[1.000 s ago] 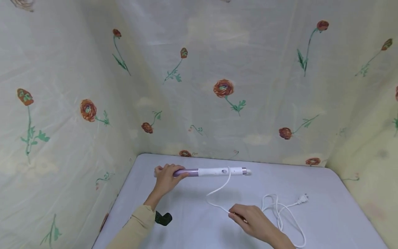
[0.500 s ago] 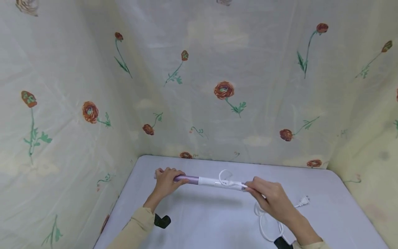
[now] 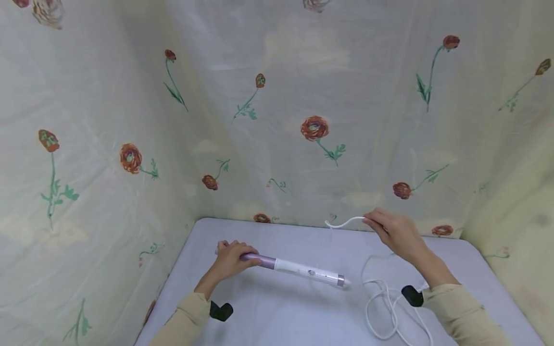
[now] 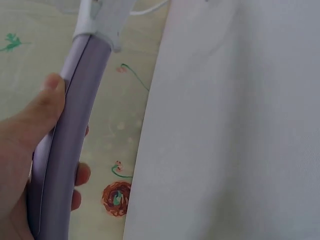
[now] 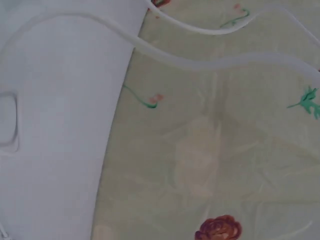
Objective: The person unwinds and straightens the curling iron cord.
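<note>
A slim hair iron (image 3: 307,272), with a white handle, silver ring and purple barrel, is held just over the table, slanting down to the right. My left hand (image 3: 233,259) grips its purple end; in the left wrist view the thumb lies along the seamed purple barrel (image 4: 75,110). To the upper right, my right hand (image 3: 396,235) pinches the white power cord (image 3: 346,224), raised near the table's back edge. A short stretch of cord sticks out leftward from the fingers. The right wrist view shows cord (image 5: 200,65) but no hand.
Loose coils of the cord (image 3: 391,307) lie on the white table (image 3: 277,312) at the right, partly beneath the right forearm. Flowered cloth (image 3: 316,178) hangs behind the table and at both sides. A black wrist strap piece (image 3: 412,296) sits by each sleeve.
My right hand has carried the cord up and right, first along the handle, then away toward the back. The iron's handle end has dipped; my left hand keeps its grip.
</note>
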The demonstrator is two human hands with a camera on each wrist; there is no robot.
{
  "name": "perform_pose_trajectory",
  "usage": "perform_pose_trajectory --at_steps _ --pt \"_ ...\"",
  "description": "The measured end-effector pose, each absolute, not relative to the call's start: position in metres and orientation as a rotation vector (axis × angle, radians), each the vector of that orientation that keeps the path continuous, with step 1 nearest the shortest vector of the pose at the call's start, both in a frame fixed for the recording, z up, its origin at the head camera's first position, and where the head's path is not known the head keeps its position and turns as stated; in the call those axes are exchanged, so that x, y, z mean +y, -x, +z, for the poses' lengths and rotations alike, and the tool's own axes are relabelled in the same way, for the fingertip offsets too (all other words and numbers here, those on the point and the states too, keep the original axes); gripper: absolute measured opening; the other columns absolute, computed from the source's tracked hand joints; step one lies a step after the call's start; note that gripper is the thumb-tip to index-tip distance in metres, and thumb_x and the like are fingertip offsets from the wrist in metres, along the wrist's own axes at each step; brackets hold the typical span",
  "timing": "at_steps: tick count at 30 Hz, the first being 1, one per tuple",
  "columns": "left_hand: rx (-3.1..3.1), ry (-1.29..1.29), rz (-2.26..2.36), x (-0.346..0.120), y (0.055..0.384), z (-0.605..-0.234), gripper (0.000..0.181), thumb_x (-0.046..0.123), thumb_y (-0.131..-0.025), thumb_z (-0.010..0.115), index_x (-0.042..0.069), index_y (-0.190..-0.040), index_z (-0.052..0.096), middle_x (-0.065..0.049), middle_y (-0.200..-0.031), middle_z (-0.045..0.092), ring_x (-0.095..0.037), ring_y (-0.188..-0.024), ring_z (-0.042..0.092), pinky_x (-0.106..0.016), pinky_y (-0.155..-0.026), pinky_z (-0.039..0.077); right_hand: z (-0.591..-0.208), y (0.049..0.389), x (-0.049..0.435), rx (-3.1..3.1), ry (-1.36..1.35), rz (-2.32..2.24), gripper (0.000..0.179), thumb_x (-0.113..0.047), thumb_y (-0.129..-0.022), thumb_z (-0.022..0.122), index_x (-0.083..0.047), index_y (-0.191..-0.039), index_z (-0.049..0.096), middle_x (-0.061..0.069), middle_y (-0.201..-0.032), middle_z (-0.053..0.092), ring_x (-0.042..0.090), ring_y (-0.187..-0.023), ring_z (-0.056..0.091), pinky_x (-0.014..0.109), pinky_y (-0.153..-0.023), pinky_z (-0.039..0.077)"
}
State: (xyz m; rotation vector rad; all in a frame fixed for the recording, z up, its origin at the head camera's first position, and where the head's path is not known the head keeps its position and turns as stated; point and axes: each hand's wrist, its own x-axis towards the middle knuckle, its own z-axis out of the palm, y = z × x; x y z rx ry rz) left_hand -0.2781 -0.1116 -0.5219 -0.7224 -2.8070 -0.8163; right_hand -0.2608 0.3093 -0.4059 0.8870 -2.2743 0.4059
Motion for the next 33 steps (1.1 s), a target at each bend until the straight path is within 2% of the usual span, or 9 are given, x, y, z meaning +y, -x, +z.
perform_pose_trajectory --at_steps 4,9,12,16,20,26,30,33 --pt "-2.849 0.798 -0.951 -0.116 0.279 -0.523 0.031 0.051 -0.081 0.065 0.027 -0.100 0.071 0.012 -0.087 0.066 -0.009 -0.082 0.047 -0.043 -0.085 0.016 -0.425 0.279 0.325 -2.352 -0.773 0.368 0.006 -0.014 -0.085 0.069 -0.009 -0.087 0.067 -0.007 -0.070 0.058 0.000 -0.055 0.041 0.021 -0.050 0.037" --pt "-2.854 0.867 -1.133 -0.117 0.281 -0.522 0.030 0.048 -0.085 0.063 0.027 -0.105 0.069 0.011 -0.092 0.066 -0.010 -0.085 0.048 -0.040 -0.082 0.014 -0.460 0.296 0.343 -2.513 -0.624 0.403 0.008 -0.015 -0.088 0.066 -0.009 -0.089 0.069 0.000 -0.077 0.065 0.011 -0.062 0.055 0.032 -0.058 0.045" --pt "-2.871 0.808 -1.229 -0.114 0.283 -0.522 0.030 0.046 -0.086 0.062 0.026 -0.108 0.068 0.008 -0.097 0.066 -0.013 -0.089 0.049 -0.040 -0.083 0.015 -0.483 0.297 0.349 -2.680 -0.550 0.470 0.010 -0.016 -0.090 0.062 -0.009 -0.092 0.070 0.004 -0.082 0.069 0.017 -0.070 0.061 0.038 -0.063 0.047" --pt "-2.873 0.645 -1.310 -0.109 0.287 -0.524 0.032 0.049 -0.087 0.061 0.026 -0.109 0.067 0.004 -0.104 0.067 -0.016 -0.094 0.050 -0.041 -0.084 0.017 -0.516 0.291 0.349 -2.901 -0.542 0.593 0.014 -0.016 -0.094 0.057 -0.010 -0.093 0.069 0.006 -0.086 0.070 0.012 -0.071 0.057 0.035 -0.063 0.045" --pt "-2.822 0.504 -1.331 -0.100 0.293 -0.529 0.036 0.052 -0.086 0.060 0.025 -0.109 0.068 0.001 -0.106 0.068 -0.020 -0.097 0.052 -0.044 -0.087 0.017 -0.548 0.275 0.341 -3.057 -0.569 0.689 0.014 -0.017 -0.093 0.057 -0.009 -0.093 0.069 0.003 -0.085 0.069 0.008 -0.071 0.054 0.031 -0.063 0.044" --pt "-2.751 0.387 -1.243 -0.084 0.304 -0.542 0.038 0.052 -0.085 0.061 0.024 -0.109 0.069 0.000 -0.107 0.070 -0.022 -0.096 0.056 -0.049 -0.089 0.018 -0.580 0.234 0.315 -3.035 -0.587 0.653 0.013 -0.026 -0.091 0.060 -0.018 -0.090 0.071 -0.012 -0.079 0.065 0.005 -0.071 0.058 0.030 -0.064 0.046" --pt "-2.740 0.376 -1.105 -0.072 0.314 -0.555 0.034 0.051 -0.083 0.065 0.025 -0.105 0.070 0.002 -0.101 0.071 -0.019 -0.092 0.055 -0.050 -0.090 0.018 -0.591 0.199 0.295 -2.899 -0.670 0.638 0.012 -0.024 -0.089 0.063 -0.017 -0.086 0.072 -0.013 -0.074 0.056 -0.001 -0.066 0.047 0.024 -0.059 0.042" --pt "-2.761 0.403 -0.982 -0.060 0.319 -0.568 0.034 0.052 -0.080 0.067 0.026 -0.102 0.070 0.003 -0.094 0.069 -0.018 -0.088 0.053 -0.052 -0.091 0.019 -0.599 0.174 0.283 -2.901 -0.547 0.686 0.010 -0.020 -0.086 0.065 -0.014 -0.088 0.072 -0.012 -0.075 0.051 -0.001 -0.066 0.042 0.023 -0.060 0.041"
